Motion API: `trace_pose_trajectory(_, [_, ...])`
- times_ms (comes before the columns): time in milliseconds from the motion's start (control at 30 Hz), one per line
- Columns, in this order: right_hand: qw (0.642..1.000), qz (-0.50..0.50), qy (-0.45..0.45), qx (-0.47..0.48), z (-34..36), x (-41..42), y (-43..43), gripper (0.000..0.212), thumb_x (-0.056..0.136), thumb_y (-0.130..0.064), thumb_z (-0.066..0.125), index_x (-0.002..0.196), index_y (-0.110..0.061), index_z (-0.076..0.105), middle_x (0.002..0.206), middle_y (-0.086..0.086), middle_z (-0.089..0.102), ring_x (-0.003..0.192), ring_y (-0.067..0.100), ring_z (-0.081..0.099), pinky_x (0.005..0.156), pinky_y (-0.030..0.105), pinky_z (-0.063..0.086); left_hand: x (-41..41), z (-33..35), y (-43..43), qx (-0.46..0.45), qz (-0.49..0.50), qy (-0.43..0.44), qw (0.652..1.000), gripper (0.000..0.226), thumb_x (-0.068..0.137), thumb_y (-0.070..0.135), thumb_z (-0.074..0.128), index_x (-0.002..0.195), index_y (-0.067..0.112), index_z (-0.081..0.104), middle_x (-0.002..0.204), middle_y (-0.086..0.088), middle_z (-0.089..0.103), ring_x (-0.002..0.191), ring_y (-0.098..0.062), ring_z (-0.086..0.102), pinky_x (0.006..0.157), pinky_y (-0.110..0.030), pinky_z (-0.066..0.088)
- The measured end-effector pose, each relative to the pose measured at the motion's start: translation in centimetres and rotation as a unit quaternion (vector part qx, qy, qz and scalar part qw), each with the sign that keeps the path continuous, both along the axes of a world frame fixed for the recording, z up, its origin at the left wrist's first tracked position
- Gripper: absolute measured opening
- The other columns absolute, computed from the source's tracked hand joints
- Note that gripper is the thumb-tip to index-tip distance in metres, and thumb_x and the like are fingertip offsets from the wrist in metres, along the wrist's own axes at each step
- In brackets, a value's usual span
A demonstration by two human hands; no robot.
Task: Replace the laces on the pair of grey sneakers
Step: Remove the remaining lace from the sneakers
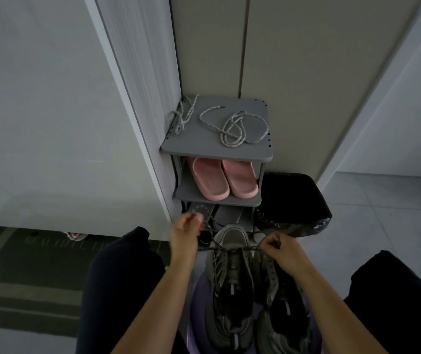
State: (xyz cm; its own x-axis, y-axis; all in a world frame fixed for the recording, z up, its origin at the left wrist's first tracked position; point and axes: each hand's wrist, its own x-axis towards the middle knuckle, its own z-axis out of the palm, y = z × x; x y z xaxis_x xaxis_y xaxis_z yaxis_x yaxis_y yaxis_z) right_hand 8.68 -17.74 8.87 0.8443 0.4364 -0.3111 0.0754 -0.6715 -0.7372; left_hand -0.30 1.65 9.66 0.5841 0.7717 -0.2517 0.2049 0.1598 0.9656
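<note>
Two grey sneakers stand between my knees, toes pointing away: the left sneaker [231, 290] and the right sneaker [284, 310]. A dark lace [232, 249] runs across the toe end of the left sneaker's eyelets, pulled taut to both sides. My left hand [187, 232] is shut on one end of it, up and left of the toe. My right hand [278, 247] is shut on the other end, just right of the toe. Two pale speckled laces lie loose on the grey shoe rack's top shelf [252, 152]: one bundle [183, 116] at the left, one coil [235, 126] in the middle.
Pink slippers [223, 178] sit on the rack's middle shelf. A black bag-lined bin [293, 203] stands right of the rack. A white wall panel runs along the left, a dark doormat [35, 261] lies on the floor at the left. The sneakers rest on a purple surface [199, 297].
</note>
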Motion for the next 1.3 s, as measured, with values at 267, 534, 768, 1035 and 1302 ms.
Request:
trace_pose_trajectory(267, [0.990, 0.091, -0.040, -0.096, 0.2, -0.8, 2.2, 0.029, 0.083, -0.024, 0.064, 0.109, -0.012, 0.061, 0.108, 0.003, 0.066, 0.101, 0.018, 0.061, 0.081, 0.023, 0.045, 0.1, -4.9, -3.3, 0.168, -0.181, 0.176, 0.953, 0.012, 0.087, 0.015, 0.059, 0.091, 0.005, 0.064, 0.100, -0.018, 0.061, 0.092, -0.029, 0.060, 0.081, -0.032, 0.045])
trace_pose_trajectory(534, [0.982, 0.087, -0.078, -0.152, -0.8, -1.4, 3.2, 0.025, 0.088, -0.026, 0.057, 0.108, -0.011, 0.058, 0.111, 0.011, 0.065, 0.104, 0.028, 0.059, 0.079, 0.029, 0.044, 0.5, -1.9, -2.2, 0.171, -0.180, 0.152, 0.957, 0.027, 0.091, 0.019, 0.054, 0.066, 0.010, 0.051, 0.066, -0.010, 0.060, 0.065, -0.025, 0.056, 0.062, -0.029, 0.041])
trace_pose_trajectory(768, [0.974, 0.128, -0.063, -0.177, -0.8, -1.1, 3.2, 0.009, 0.090, -0.021, 0.049, 0.083, -0.018, 0.043, 0.099, 0.012, 0.064, 0.098, 0.030, 0.060, 0.069, 0.026, 0.036, 1.1, 4.4, -0.5, -0.085, -0.016, -0.125, 0.988, 0.026, 0.093, 0.007, 0.048, 0.067, 0.010, 0.051, 0.046, 0.007, 0.050, 0.043, -0.002, 0.049, 0.068, -0.027, 0.052])
trace_pose_trajectory(1035, [0.982, 0.096, -0.053, -0.151, -0.6, -1.4, 3.3, 0.018, 0.092, -0.027, 0.049, 0.088, -0.010, 0.054, 0.099, 0.016, 0.064, 0.097, 0.030, 0.060, 0.072, 0.031, 0.040, 0.7, 1.6, -3.0, 0.076, -0.207, 0.057, 0.974, 0.021, 0.096, 0.020, 0.045, 0.078, 0.015, 0.056, 0.086, -0.002, 0.064, 0.078, -0.013, 0.056, 0.076, -0.028, 0.041])
trace_pose_trajectory(1302, [0.991, -0.130, -0.033, 0.015, 0.5, 0.6, 1.7, 0.012, 0.093, -0.014, 0.045, 0.089, -0.004, 0.051, 0.084, 0.014, 0.056, 0.081, 0.030, 0.056, 0.068, 0.031, 0.036, -1.7, -3.9, -6.0, 0.283, -0.188, 0.133, 0.931, 0.019, 0.094, 0.017, 0.048, 0.075, 0.020, 0.050, 0.058, 0.014, 0.042, 0.073, -0.023, 0.056, 0.079, -0.033, 0.036])
